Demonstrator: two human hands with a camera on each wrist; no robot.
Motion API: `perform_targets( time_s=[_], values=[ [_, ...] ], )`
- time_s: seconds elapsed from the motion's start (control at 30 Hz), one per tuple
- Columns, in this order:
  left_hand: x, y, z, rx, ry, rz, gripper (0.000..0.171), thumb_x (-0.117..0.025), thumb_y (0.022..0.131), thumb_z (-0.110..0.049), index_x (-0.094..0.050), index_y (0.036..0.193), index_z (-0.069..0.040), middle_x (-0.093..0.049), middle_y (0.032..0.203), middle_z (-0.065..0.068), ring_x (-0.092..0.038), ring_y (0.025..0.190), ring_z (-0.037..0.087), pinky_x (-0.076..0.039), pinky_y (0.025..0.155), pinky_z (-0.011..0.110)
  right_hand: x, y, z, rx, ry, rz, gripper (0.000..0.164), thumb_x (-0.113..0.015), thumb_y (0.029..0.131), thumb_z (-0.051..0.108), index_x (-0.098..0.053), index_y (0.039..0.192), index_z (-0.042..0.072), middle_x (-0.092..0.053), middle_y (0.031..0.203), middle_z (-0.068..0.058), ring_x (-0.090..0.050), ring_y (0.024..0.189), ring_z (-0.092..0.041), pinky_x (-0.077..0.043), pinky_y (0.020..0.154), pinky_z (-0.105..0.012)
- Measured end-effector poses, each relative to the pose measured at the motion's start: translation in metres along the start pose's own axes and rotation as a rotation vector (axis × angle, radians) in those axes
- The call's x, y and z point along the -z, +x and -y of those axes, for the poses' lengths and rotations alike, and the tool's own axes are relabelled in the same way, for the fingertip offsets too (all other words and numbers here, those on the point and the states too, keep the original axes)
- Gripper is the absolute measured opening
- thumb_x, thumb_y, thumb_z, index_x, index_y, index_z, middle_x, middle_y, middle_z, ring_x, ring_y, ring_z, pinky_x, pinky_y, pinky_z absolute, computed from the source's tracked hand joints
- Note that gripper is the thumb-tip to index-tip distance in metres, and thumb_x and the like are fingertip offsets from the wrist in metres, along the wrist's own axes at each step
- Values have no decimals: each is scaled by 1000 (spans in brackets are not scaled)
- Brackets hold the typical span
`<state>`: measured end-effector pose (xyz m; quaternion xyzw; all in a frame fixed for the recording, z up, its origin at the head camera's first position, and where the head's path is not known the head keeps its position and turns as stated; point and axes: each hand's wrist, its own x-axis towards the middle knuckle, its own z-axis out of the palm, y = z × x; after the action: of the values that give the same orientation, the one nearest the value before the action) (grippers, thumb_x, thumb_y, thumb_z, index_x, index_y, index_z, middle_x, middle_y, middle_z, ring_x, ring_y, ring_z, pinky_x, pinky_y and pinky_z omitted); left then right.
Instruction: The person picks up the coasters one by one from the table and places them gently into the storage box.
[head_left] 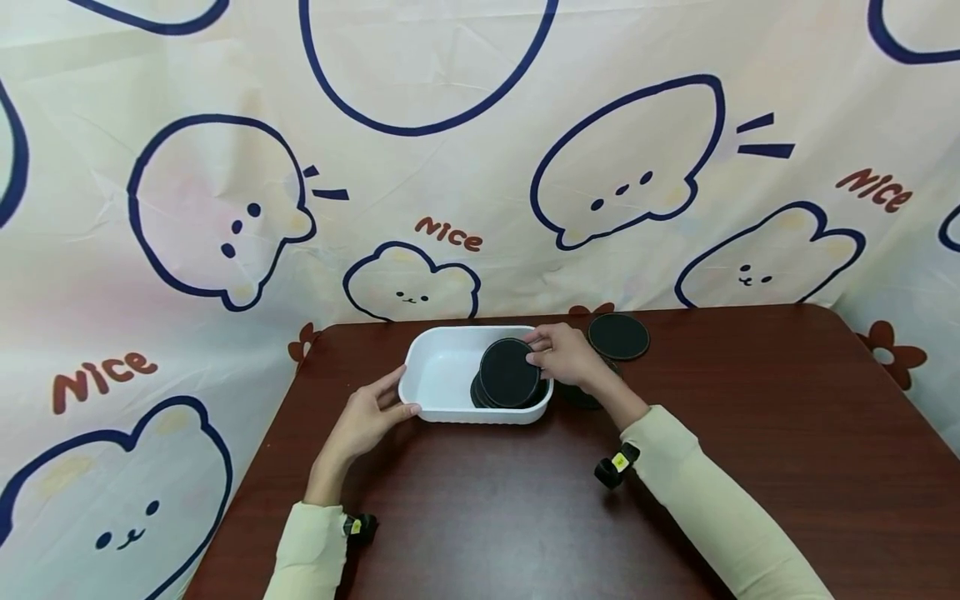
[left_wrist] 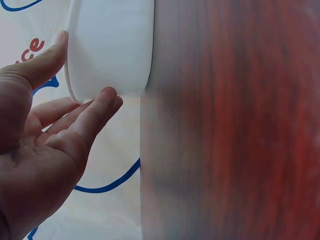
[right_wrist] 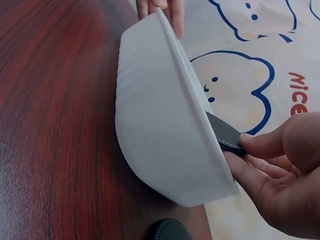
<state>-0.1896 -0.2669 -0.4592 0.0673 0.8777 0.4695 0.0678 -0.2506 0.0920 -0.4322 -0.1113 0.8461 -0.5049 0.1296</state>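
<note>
A white rectangular dish (head_left: 438, 367) stands near the far edge of the table. Its left end is held by my left hand (head_left: 366, 421), thumb and fingers at the near and far corners. In the left wrist view the fingers (left_wrist: 100, 107) touch the dish's outer wall. My right hand (head_left: 564, 354) pinches a round black coaster (head_left: 508, 375) over the dish's right part. White stitching runs along that coaster's edge in the right wrist view. More black coasters (head_left: 480, 398) lie beneath it inside the dish, largely hidden.
Right of the dish, a black coaster (head_left: 618, 336) lies near the far table edge. Another dark coaster (head_left: 581, 398) shows partly under my right forearm. Behind the brown table (head_left: 480, 500) hangs a printed cloth (head_left: 495, 167) with cartoon bears.
</note>
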Motion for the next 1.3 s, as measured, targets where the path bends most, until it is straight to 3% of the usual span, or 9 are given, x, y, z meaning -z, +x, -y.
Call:
perform_targets(
  time_s=[0.17, 0.27, 0.57, 0.8, 0.97, 1.3],
  values=[
    [-1, 0, 1, -6, 0, -1, 81, -80, 100, -21, -38, 167, -6, -39, 170, 23, -53, 147, 40, -57, 106, 46, -3, -4, 4, 80, -228, -33, 37, -64, 108, 13, -65, 145, 7, -71, 140, -18, -72, 124, -35, -64, 97, -45],
    [-1, 0, 1, -15, 1, -1, 81, -80, 99, -20, -38, 166, -5, -39, 170, 23, -54, 147, 40, -58, 106, 45, -3, -8, 4, 123, -290, -56, 39, -64, 108, 15, -64, 147, 9, -70, 142, -16, -70, 129, -36, -61, 104, -50],
    [-1, 1, 2, -16, 9, -10, 80, -80, 99, -20, -38, 166, -5, -40, 170, 23, -55, 146, 40, -58, 106, 45, 2, -22, -15, 250, -123, -161, 45, -66, 107, 11, -59, 151, 4, -68, 146, -18, -68, 133, -36, -59, 107, -53],
    [0, 0, 1, -5, 6, -13, 81, -80, 99, -19, -38, 166, -5, -42, 169, 23, -55, 146, 40, -57, 106, 46, 7, -32, -34, 225, -12, -226, 46, -69, 106, 12, -61, 150, 6, -69, 144, -19, -70, 132, -34, -59, 108, -52],
    [0, 0, 2, -3, -5, -18, 81, -81, 98, -19, -39, 166, -6, -42, 169, 22, -55, 147, 40, -57, 106, 47, 14, -40, -42, 211, 9, -222, 47, -71, 106, 16, -61, 151, 9, -69, 145, -16, -70, 132, -33, -60, 107, -48],
    [-1, 0, 3, -22, -10, -19, 80, -81, 98, -16, -40, 166, -5, -44, 168, 24, -55, 146, 41, -57, 105, 46, 27, -48, -65, 159, 24, -196, 45, -68, 108, 21, -61, 149, 4, -69, 144, -20, -70, 131, -36, -58, 109, -50]
  ],
)
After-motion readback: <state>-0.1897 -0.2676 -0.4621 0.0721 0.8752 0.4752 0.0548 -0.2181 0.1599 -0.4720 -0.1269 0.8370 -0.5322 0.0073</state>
